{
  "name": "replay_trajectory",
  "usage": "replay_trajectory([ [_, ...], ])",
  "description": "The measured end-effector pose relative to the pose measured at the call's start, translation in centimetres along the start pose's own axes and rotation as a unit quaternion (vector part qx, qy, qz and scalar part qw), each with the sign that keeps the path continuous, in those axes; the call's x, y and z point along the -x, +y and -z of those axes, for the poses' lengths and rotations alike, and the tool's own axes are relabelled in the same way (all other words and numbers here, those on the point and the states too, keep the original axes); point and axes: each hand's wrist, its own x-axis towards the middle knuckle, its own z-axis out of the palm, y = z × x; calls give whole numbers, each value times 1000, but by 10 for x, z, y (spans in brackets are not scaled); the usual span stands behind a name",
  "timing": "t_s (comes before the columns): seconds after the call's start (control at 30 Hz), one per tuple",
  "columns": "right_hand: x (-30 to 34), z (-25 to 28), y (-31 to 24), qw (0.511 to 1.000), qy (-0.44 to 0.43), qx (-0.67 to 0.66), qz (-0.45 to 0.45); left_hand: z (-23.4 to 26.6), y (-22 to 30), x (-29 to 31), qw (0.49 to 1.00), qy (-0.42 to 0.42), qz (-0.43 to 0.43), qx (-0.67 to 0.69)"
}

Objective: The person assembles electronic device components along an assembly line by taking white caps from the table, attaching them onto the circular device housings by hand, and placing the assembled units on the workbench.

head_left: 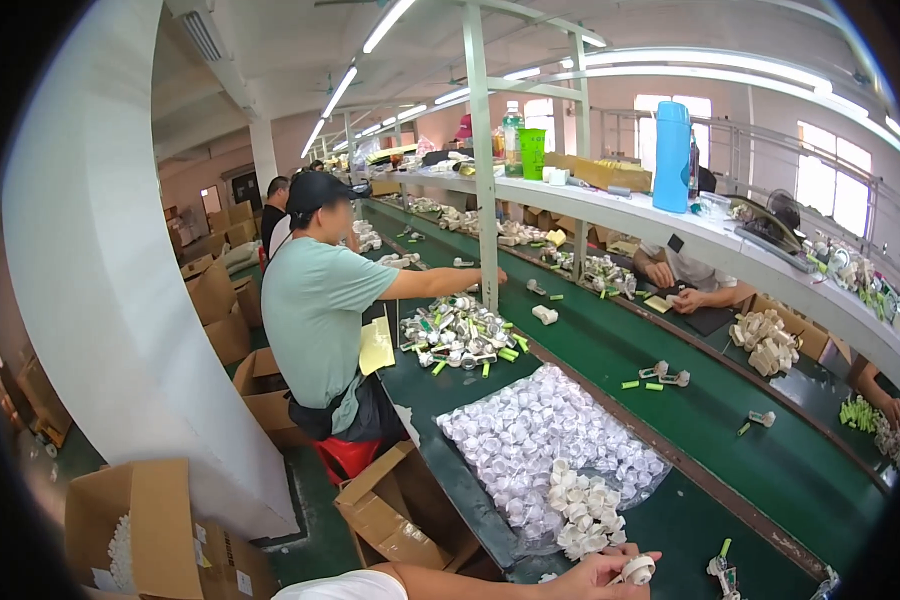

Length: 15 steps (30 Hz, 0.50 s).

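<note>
My left hand [602,578] is at the lower edge, closed round a small white round plastic part [638,570] with a ring-like end. Just beyond it, loose white plastic parts [585,508] lie heaped at the mouth of a large clear bag [550,440] packed with similar white pieces. My right hand does not show. To the right of the held part, a small assembly [720,570] with a bright green cylinder lies on the dark green bench, partly cut off by the lower edge.
A conveyor belt [610,345] with scattered parts runs beside the bench. Farther along is a pile of green-and-white assemblies [460,335], by a seated person [320,290] reaching over the belt. Open cardboard boxes [400,510] stand at the left. A shelf [610,200] crosses above.
</note>
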Motion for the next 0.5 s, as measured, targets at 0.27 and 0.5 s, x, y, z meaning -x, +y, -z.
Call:
replay_trajectory([
  [0.27, 2, 35, -4, 993, -45, -17, -107, -19, -6, 18, 991, -45, 22, 121],
  [0.5, 2, 51, -2, 980, 43, 86, -173, 3, -4, 1, 991, 1, 37, 128],
])
